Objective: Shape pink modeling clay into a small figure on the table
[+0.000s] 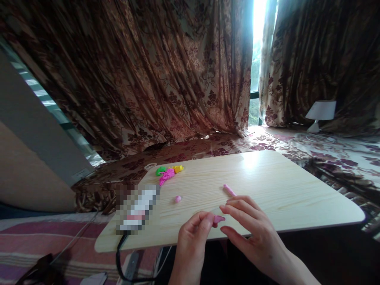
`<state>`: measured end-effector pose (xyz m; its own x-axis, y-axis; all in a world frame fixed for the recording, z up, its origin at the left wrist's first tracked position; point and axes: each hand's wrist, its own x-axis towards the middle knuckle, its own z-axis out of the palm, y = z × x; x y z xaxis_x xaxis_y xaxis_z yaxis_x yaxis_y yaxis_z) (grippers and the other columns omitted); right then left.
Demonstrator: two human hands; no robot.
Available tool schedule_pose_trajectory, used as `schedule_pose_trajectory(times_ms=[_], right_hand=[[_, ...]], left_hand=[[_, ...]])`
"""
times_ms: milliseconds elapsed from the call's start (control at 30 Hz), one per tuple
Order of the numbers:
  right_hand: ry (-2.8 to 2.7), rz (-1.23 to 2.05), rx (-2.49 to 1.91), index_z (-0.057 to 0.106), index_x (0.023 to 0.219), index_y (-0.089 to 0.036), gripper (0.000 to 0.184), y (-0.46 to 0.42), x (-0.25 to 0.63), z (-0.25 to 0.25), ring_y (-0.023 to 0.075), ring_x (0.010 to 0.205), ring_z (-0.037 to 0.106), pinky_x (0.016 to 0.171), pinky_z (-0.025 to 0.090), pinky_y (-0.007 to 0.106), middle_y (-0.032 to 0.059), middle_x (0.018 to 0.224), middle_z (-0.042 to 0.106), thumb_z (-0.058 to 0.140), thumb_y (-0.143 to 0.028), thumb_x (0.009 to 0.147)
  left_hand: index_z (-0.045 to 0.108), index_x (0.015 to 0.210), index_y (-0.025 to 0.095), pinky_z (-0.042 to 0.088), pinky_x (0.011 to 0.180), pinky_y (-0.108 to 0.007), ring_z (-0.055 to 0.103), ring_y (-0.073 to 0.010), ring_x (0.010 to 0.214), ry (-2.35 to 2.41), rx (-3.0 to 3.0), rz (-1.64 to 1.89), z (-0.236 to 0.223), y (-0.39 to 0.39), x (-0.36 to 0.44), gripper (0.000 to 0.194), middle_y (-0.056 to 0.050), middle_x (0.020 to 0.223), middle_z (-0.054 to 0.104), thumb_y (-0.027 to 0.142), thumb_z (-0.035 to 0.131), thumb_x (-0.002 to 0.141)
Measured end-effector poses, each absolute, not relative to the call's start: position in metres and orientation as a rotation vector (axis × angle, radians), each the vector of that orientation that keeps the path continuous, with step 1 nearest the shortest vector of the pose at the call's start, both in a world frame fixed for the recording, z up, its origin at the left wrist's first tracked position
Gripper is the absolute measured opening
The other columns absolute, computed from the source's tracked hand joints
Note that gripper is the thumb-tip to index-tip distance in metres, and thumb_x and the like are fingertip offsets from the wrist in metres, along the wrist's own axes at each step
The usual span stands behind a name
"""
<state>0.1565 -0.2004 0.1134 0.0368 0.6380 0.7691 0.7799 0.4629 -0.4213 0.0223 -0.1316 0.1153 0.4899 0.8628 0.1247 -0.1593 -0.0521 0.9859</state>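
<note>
Between the thumb and fingers of my left hand (pixel 194 229) is a small pink lump of what looks like modelling clay (pixel 219 219), its narrow end pointing right. My right hand (pixel 253 227) hovers just right of that lump, thumb and fingers apart, holding nothing. Just beyond the right fingers a pink rod (pixel 229 190) lies on the table, its near end partly covered by them. A small pink ball (pixel 177 199) rests on the tabletop, further off and left of my hands.
Bright green (pixel 160 171), magenta (pixel 167 176) and yellow pieces (pixel 178 169) lie together at the far left of the pale wooden table (pixel 264 190). Nearer, a blurred-out power-strip-like object (pixel 139 208) trails a black cable (pixel 118 253) over the edge. A white lamp (pixel 320 111) stands behind, right.
</note>
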Motion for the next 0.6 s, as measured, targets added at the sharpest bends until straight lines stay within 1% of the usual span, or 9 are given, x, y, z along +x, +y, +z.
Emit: schedule_pose_trajectory(times_ms=[133, 267, 333, 467, 533, 600], right_hand=[[-1.668, -0.177, -1.212, 0.060, 0.107, -0.026, 0.028, -0.1998, 0.1550, 0.1151, 0.0197, 0.087, 0.058, 0.092, 0.043, 0.045, 0.0031, 0.088, 0.063, 0.059, -0.012, 0.084], [-1.663, -0.156, -1.231, 0.062, 0.101, -0.025, 0.022, -0.1980, 0.1538, 0.1146, 0.0187, 0.083, 0.058, 0.094, 0.042, 0.046, 0.0020, 0.083, 0.063, 0.058, -0.012, 0.084], [-1.664, -0.142, -1.243, 0.063, 0.097, -0.023, 0.017, -0.1979, 0.1539, 0.1144, 0.0182, 0.081, 0.058, 0.090, 0.044, 0.043, 0.0019, 0.082, 0.063, 0.057, -0.013, 0.085], [-1.673, -0.106, -1.260, 0.061, 0.089, -0.020, 0.011, -0.1989, 0.1532, 0.1137, 0.0175, 0.079, 0.057, 0.078, 0.049, 0.035, 0.0028, 0.080, 0.062, 0.054, -0.012, 0.086], [-1.669, -0.103, -1.258, 0.060, 0.087, -0.019, 0.011, -0.1994, 0.1524, 0.1128, 0.0174, 0.078, 0.056, 0.074, 0.049, 0.033, 0.0031, 0.078, 0.061, 0.053, -0.011, 0.086], [-1.659, -0.107, -1.257, 0.060, 0.085, -0.019, 0.011, -0.1996, 0.1519, 0.1119, 0.0173, 0.077, 0.055, 0.074, 0.048, 0.033, 0.0029, 0.077, 0.061, 0.053, -0.010, 0.086]], left_hand=[[0.067, 0.074, 0.014, 0.040, 0.080, -0.030, 0.056, -0.0200, 0.080, 0.650, 1.383, 0.937, 0.1143, -0.1326, 0.0225, 0.025, -0.006, 0.078, 0.067, 0.033, 0.054, 0.083], [0.067, 0.074, 0.015, 0.040, 0.078, -0.029, 0.054, -0.0186, 0.077, 0.664, 1.417, 0.925, 0.1154, -0.1336, 0.0210, 0.024, -0.005, 0.076, 0.066, 0.033, 0.055, 0.082], [0.067, 0.073, 0.015, 0.040, 0.077, -0.028, 0.054, -0.0183, 0.076, 0.665, 1.426, 0.923, 0.1163, -0.1336, 0.0211, 0.024, -0.004, 0.074, 0.065, 0.034, 0.055, 0.082], [0.063, 0.066, 0.016, 0.040, 0.073, -0.026, 0.052, -0.0172, 0.072, 0.661, 1.453, 0.924, 0.1168, -0.1337, 0.0227, 0.026, -0.002, 0.068, 0.061, 0.035, 0.055, 0.081], [0.061, 0.064, 0.016, 0.039, 0.072, -0.026, 0.051, -0.0167, 0.071, 0.658, 1.465, 0.915, 0.1165, -0.1339, 0.0230, 0.027, -0.001, 0.066, 0.058, 0.035, 0.055, 0.082], [0.060, 0.065, 0.016, 0.039, 0.074, -0.027, 0.051, -0.0170, 0.072, 0.662, 1.467, 0.911, 0.1161, -0.1340, 0.0228, 0.026, -0.001, 0.067, 0.057, 0.035, 0.054, 0.082]])
